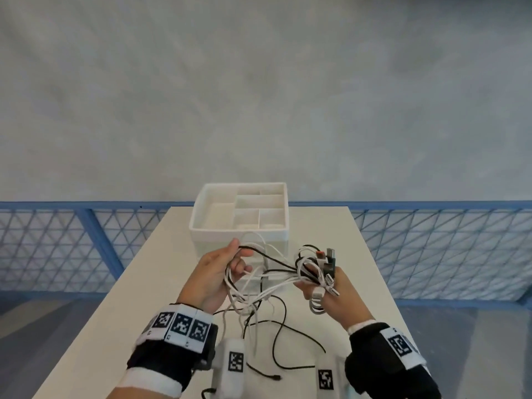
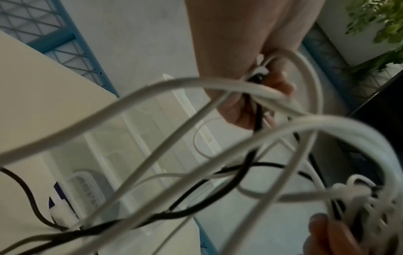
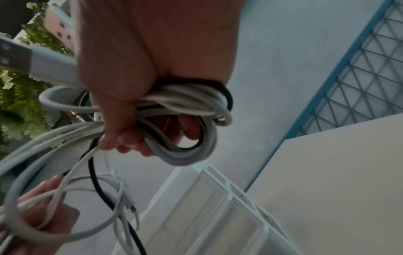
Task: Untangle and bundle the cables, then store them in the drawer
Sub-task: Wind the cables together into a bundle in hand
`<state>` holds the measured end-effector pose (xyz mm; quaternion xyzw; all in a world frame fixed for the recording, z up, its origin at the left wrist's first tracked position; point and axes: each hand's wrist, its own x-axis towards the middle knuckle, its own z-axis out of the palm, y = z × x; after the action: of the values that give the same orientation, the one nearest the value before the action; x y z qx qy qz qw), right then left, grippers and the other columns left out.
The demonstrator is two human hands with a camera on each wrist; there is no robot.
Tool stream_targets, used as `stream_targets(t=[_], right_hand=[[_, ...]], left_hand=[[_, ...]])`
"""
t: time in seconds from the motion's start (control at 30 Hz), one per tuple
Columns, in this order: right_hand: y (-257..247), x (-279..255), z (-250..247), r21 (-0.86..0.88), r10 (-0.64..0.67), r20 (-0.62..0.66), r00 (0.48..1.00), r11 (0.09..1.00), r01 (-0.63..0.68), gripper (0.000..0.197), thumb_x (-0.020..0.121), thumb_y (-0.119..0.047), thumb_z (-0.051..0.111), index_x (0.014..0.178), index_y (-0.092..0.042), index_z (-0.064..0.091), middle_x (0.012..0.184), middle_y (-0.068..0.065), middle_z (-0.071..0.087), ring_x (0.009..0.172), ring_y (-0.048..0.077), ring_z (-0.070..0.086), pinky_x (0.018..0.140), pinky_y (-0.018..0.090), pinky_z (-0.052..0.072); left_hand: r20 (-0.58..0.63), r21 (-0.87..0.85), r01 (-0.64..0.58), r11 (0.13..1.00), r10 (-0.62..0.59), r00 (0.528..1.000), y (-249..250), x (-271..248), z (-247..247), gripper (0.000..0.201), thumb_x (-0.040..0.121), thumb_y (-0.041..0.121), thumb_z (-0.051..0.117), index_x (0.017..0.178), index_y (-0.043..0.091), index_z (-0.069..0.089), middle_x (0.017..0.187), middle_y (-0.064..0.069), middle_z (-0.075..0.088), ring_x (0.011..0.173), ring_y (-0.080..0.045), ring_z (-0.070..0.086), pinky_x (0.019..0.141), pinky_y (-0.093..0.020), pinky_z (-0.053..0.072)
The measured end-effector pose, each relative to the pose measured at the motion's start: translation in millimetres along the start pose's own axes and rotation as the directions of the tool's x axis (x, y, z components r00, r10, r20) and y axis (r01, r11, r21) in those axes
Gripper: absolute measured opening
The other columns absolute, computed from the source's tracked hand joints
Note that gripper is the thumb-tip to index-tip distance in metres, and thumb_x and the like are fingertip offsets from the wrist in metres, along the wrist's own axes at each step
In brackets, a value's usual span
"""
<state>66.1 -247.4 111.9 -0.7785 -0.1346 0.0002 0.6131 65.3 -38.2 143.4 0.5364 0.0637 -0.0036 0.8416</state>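
So both hands are up above the long white rectangular table (image 1: 178, 283), working a tangled mess of thin white and black cables (image 1: 270, 279) held between them. The right hand (image 1: 331, 292) has its fingers curled round a coiled bunch of the cables, white loops with a black one mixed in, and a cluster of plugs (image 1: 328, 260) sticks up out of the top of that fist: a couple of dark USB-style ends and one with an orange bit. From the right wrist view you can see the coil (image 3: 187, 120) wrapped round the fingers pretty snugly.

The left hand (image 1: 214, 277) is pinching loose strands of the same tangle, thumb and fingers closed on a black cable and a few white ones. The rest of the cables sag down from between the hands, and a black end (image 1: 276, 378) trails onto the table near the front edge.

Just behind the hands sits the white plastic drawer unit with an open divided tray on top (image 1: 240, 214), at the far end of the table. No cables in the tray compartments as far as I can see. Behind the table there's a blue mesh railing (image 1: 57, 243) and a grey floor (image 1: 259, 96)
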Motion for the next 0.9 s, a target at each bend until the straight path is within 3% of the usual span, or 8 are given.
stream_targets(t=[0.13, 0.2, 0.3, 0.47, 0.57, 0.67, 0.8, 0.9], right_hand=[[-8, 7, 10, 0.04, -0.03, -0.003, 1.0, 0.999, 0.03, 0.029, 0.083, 0.002, 0.064, 0.067, -0.021, 0.057, 0.051, -0.024, 0.062, 0.055, -0.011, 0.057, 0.059, 0.004, 0.041], [-12, 9, 15, 0.078, -0.053, 0.011, 0.999, 0.996, 0.052, 0.03, 0.082, 0.007, 0.062, 0.067, -0.018, 0.056, 0.053, -0.022, 0.062, 0.056, -0.01, 0.057, 0.06, 0.004, 0.041], [-18, 12, 24, 0.037, -0.072, 0.04, 0.997, 0.997, 0.071, 0.026, 0.081, -0.006, 0.068, 0.074, -0.03, 0.062, 0.066, -0.02, 0.067, 0.067, -0.005, 0.06, 0.069, 0.011, 0.044], [-13, 15, 39, -0.042, -0.031, -0.066, 0.997, 0.999, 0.028, 0.019, 0.08, -0.016, 0.071, 0.076, -0.033, 0.065, 0.079, -0.004, 0.069, 0.071, -0.003, 0.064, 0.071, 0.017, 0.048], [-23, 15, 42, -0.029, -0.031, -0.174, 0.984, 0.999, 0.026, 0.021, 0.081, -0.007, 0.07, 0.076, -0.027, 0.065, 0.075, 0.0, 0.067, 0.065, -0.002, 0.062, 0.063, 0.009, 0.045], [-41, 11, 42, -0.047, -0.084, -0.199, 0.976, 0.996, 0.076, 0.022, 0.08, 0.005, 0.066, 0.081, -0.017, 0.063, 0.077, -0.014, 0.062, 0.068, -0.021, 0.058, 0.065, -0.002, 0.039], [-45, 11, 40, -0.104, -0.122, -0.239, 0.963, 0.99, 0.1, 0.022, 0.08, 0.003, 0.067, 0.095, -0.011, 0.062, 0.083, -0.019, 0.057, 0.071, -0.027, 0.052, 0.065, -0.008, 0.033], [-50, 13, 47, -0.084, -0.083, -0.268, 0.96, 0.994, 0.062, 0.021, 0.081, 0.006, 0.065, 0.091, -0.013, 0.063, 0.08, -0.016, 0.057, 0.067, -0.028, 0.053, 0.06, -0.005, 0.037]], left_hand=[[-0.045, -0.132, -0.026, 0.991, 0.02, 0.999, -2, 4, -13, 0.027, 0.091, 0.016, 0.049, 0.075, -0.001, 0.061, 0.042, 0.0, 0.045, 0.041, -0.012, 0.051, 0.053, -0.021, 0.055], [0.065, -0.23, 0.078, 0.97, -0.065, 0.996, 3, 8, -25, 0.017, 0.072, 0.016, 0.072, 0.074, 0.001, 0.064, 0.047, 0.0, 0.047, 0.037, -0.009, 0.046, 0.052, -0.023, 0.055], [0.206, -0.333, 0.179, 0.926, -0.114, 0.972, 14, 14, -42, 0.041, 0.038, 0.017, 0.09, 0.07, 0.006, 0.066, 0.056, 0.001, 0.05, 0.04, -0.009, 0.047, 0.049, -0.022, 0.051], [0.161, -0.581, -0.01, 0.814, 0.127, 0.979, 38, 17, -60, 0.036, 0.049, 0.029, 0.082, 0.051, 0.018, 0.048, 0.06, 0.004, 0.051, 0.057, -0.011, 0.054, 0.065, -0.025, 0.049], [0.188, -0.52, 0.122, 0.845, -0.026, 0.982, 47, 23, -76, 0.041, 0.039, 0.03, 0.092, 0.054, 0.013, 0.057, 0.048, 0.006, 0.046, 0.033, -0.004, 0.03, 0.045, -0.018, 0.048], [0.277, -0.281, 0.338, 0.898, -0.262, 0.924, 45, 28, -93, 0.052, 0.029, 0.024, 0.095, 0.069, 0.004, 0.069, 0.034, 0.005, 0.032, 0.029, -0.008, 0.013, 0.041, -0.019, 0.048], [0.232, -0.527, 0.172, 0.832, -0.054, 0.971, 35, 32, -101, 0.035, 0.044, 0.023, 0.09, 0.059, 0.011, 0.061, 0.049, 0.005, 0.043, 0.037, -0.007, 0.038, 0.048, -0.019, 0.049], [0.286, -0.501, 0.228, 0.835, -0.088, 0.954, 35, 29, -102, 0.039, 0.049, 0.025, 0.087, 0.054, 0.015, 0.05, 0.046, 0.008, 0.025, 0.035, -0.006, 0.021, 0.034, -0.017, 0.034]])
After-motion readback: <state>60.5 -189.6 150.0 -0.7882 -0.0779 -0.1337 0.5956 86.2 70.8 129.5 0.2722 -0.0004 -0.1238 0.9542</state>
